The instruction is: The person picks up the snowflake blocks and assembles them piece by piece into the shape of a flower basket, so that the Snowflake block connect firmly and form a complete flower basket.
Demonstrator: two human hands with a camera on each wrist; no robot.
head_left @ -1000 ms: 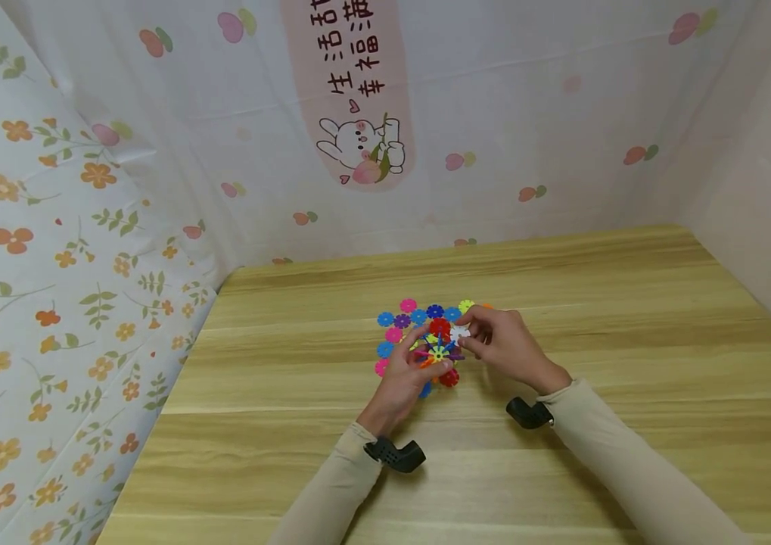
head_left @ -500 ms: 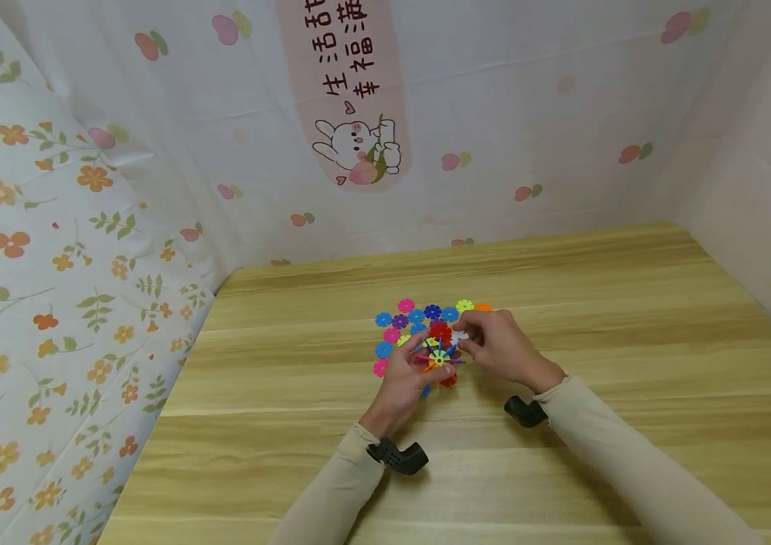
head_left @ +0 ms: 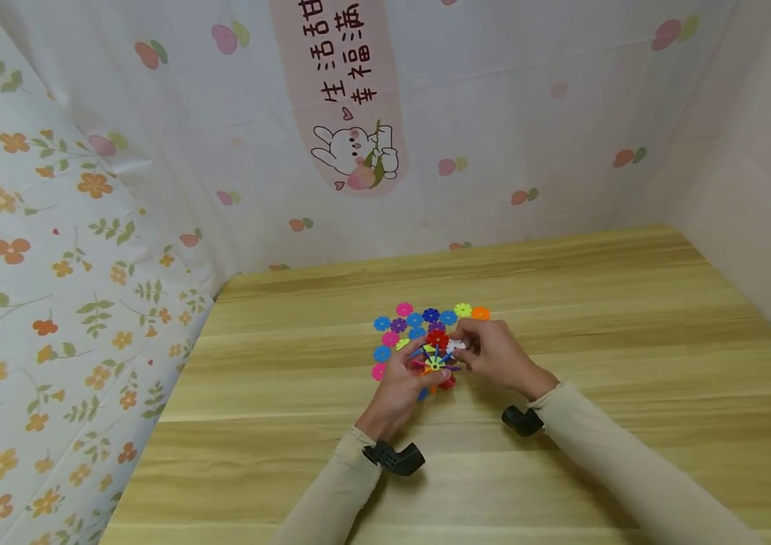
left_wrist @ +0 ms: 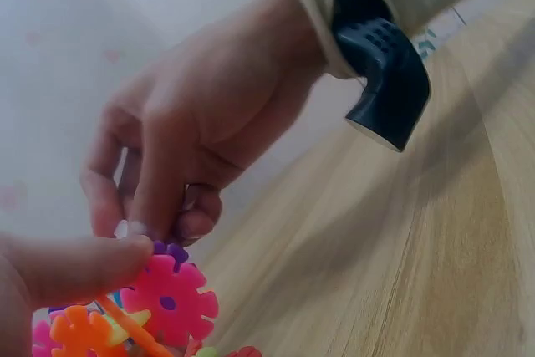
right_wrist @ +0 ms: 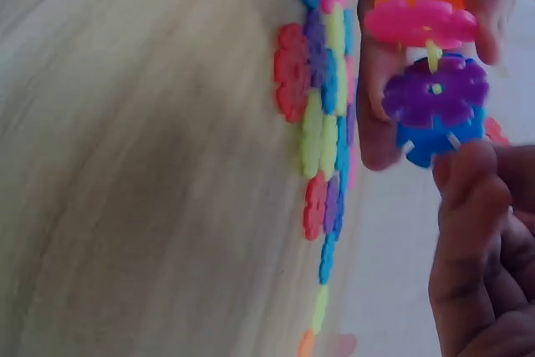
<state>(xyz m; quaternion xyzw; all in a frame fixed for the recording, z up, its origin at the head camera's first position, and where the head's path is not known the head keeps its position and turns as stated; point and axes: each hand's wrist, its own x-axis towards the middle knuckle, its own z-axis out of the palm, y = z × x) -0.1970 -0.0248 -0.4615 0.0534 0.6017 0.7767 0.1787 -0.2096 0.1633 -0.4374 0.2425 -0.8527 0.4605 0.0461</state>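
My left hand (head_left: 395,382) holds a cluster of plastic snowflake discs (head_left: 436,364), joined at their slots around a yellow-green one. Its thumb (left_wrist: 92,267) lies beside a pink disc (left_wrist: 171,303) and an orange disc (left_wrist: 82,330). At the cluster's right side, my right hand (head_left: 502,356) pinches a white snowflake disc (head_left: 456,346) between thumb and fingers. A red disc (head_left: 437,339) shows just left of the white one. In the right wrist view, the right fingertips (right_wrist: 468,173) are right at a blue disc (right_wrist: 418,146) under a purple disc (right_wrist: 430,99). The left fingers partly hide the cluster.
Several loose snowflake discs lie flat behind the hands, among them a pink disc (head_left: 404,309), a light blue disc (head_left: 382,323) and an orange disc (head_left: 481,313). The wooden table (head_left: 256,393) meets a printed cloth (head_left: 235,136) at its back edge.
Both hands stay close together around the cluster. The white disc has turned from nearly face-on to a more tilted view, with the right fingers covering more of it.
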